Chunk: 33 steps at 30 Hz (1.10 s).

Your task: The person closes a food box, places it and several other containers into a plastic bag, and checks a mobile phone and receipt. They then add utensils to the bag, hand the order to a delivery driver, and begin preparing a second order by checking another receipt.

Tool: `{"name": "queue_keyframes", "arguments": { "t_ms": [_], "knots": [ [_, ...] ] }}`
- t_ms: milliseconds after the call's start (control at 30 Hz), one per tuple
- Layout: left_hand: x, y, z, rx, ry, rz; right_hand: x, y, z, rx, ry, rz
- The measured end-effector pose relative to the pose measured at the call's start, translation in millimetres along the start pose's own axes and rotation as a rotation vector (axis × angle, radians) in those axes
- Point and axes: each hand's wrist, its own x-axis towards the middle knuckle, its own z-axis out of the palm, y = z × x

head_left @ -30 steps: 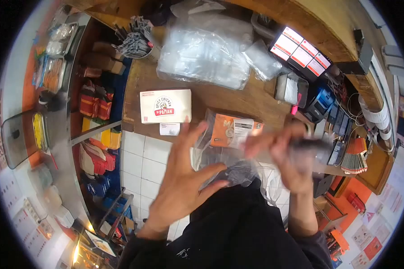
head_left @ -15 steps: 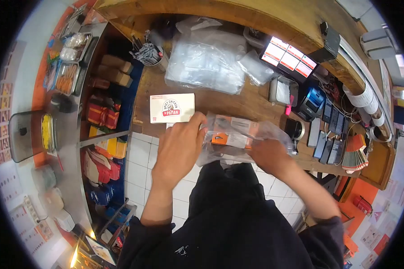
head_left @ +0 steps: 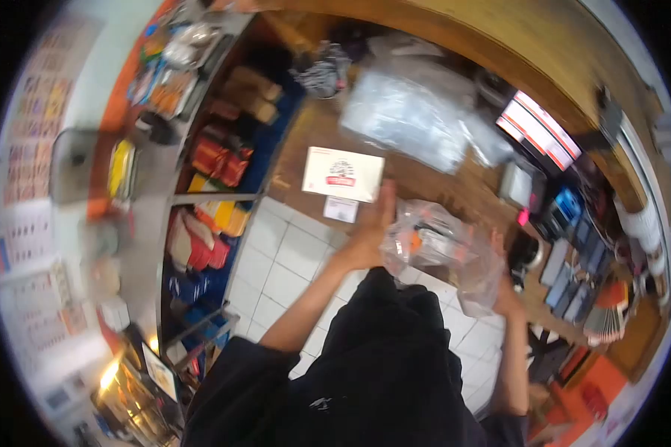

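Observation:
A clear plastic bag (head_left: 466,257) lies at the table's front edge, with an orange-and-white packet (head_left: 429,237) visible through it. My left hand (head_left: 368,237) is at the bag's left side, fingers stretched out and pointing up. On the bag's other side is my right hand (head_left: 507,287), its fingers also extended, though motion blurs them. Both hands are at the plastic; the blur hides how firmly they touch it. Just beyond my left fingertips sits a white printed food box (head_left: 326,179), and a small white label or card (head_left: 341,209) shows below it.
A stack of clear plastic bags (head_left: 406,115) covers the table's back. Beside it are a holder with utensils (head_left: 324,74), a lit screen (head_left: 538,130) and a tape roll (head_left: 528,249). Several dark devices (head_left: 574,272) lie to the right. Shelves with red packets (head_left: 220,153) stand left.
The view has turned and shifted, moving the scene rightward. My fingers have straightened, and both hands have moved to the bag's outer sides. The bag looks more bunched up.

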Motion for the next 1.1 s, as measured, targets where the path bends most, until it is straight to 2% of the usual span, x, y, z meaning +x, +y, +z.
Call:
{"name": "queue_keyframes", "arguments": {
  "t_ms": [67, 133, 167, 233, 300, 367, 433, 500, 533, 567, 633, 700, 800, 867, 933, 967, 1000, 1033, 1067, 1100],
  "knots": [
    [27.5, 4.4, 47.0, -0.137, 0.269, 0.063, 37.3, -19.4, 62.2, 0.217, 0.192, -0.118],
    [41.2, -21.3, 81.7, -0.248, 0.122, 0.020, 52.7, -16.4, 102.3, 0.311, 0.201, 0.009],
    [43.3, -29.0, 86.5, -0.194, 0.069, 0.002, 56.8, 11.3, 124.1, 0.158, 0.095, 0.083],
    [45.9, -33.5, 84.5, -0.047, -0.061, -0.026, 70.1, 21.2, 137.0, 0.002, 0.013, 0.142],
    [41.6, -26.2, 73.9, 0.092, -0.044, -0.006, 74.3, 22.7, 147.1, 0.008, 0.043, 0.127],
    [33.2, 17.3, 64.2, 0.164, 0.122, 0.079, 69.0, 23.6, 148.0, 0.001, 0.081, 0.140],
    [31.6, 24.8, 76.6, 0.143, 0.204, 0.104, 65.4, 40.6, 155.8, -0.071, 0.065, -0.024],
    [32.3, 20.5, 93.9, 0.100, 0.256, 0.117, 67.1, -5.7, 121.9, -0.062, -0.161, 0.001],
    [31.4, 17.4, 104.5, 0.070, 0.269, 0.118, 64.3, 3.3, 139.1, -0.246, 0.127, -0.239],
    [33.3, 13.9, 112.4, 0.038, 0.272, 0.108, 71.0, -58.1, 96.5, 0.172, 0.154, 0.130],
    [38.2, 8.5, 125.8, -0.009, 0.278, 0.094, 58.9, -61.9, 86.9, -0.013, 0.120, -0.009],
    [44.0, 3.9, 134.1, 0.002, 0.288, 0.110, 49.9, -65.9, 38.1, 0.200, -0.239, 0.076],
    [54.7, 16.7, 127.4, 0.171, 0.248, 0.282, 39.9, -24.4, -31.8, 0.347, -0.391, 0.069],
    [53.5, -14.4, 167.1, -0.360, 0.349, 0.022, 53.2, 35.8, -45.9, 0.228, -0.185, 0.134],
    [60.2, 32.3, 135.1, -0.103, 0.244, -0.214, 84.8, 75.3, -52.8, 0.255, 0.320, 0.349],
    [56.9, 0.6, 158.0, -0.817, 0.381, -0.295, 107.2, 111.2, -45.6, 0.149, 0.405, 0.438],
    [52.7, -17.6, 170.0, -0.962, 0.412, -0.331, 128.1, 146.5, -35.2, 0.040, 0.499, 0.528],
    [49.0, -35.7, 182.0, -1.106, 0.452, -0.365, 138.7, 162.6, -25.9, -0.072, 0.465, 0.567],
    [45.8, -36.7, 186.8, -0.675, 0.427, -0.353, 146.7, 172.0, -18.5, -0.182, 0.427, 0.615],
    [42.6, -48.7, 185.0, -0.494, 0.366, -0.380, 157.4, 178.0, -16.9, -0.159, 0.397, 0.677]
  ]
}}
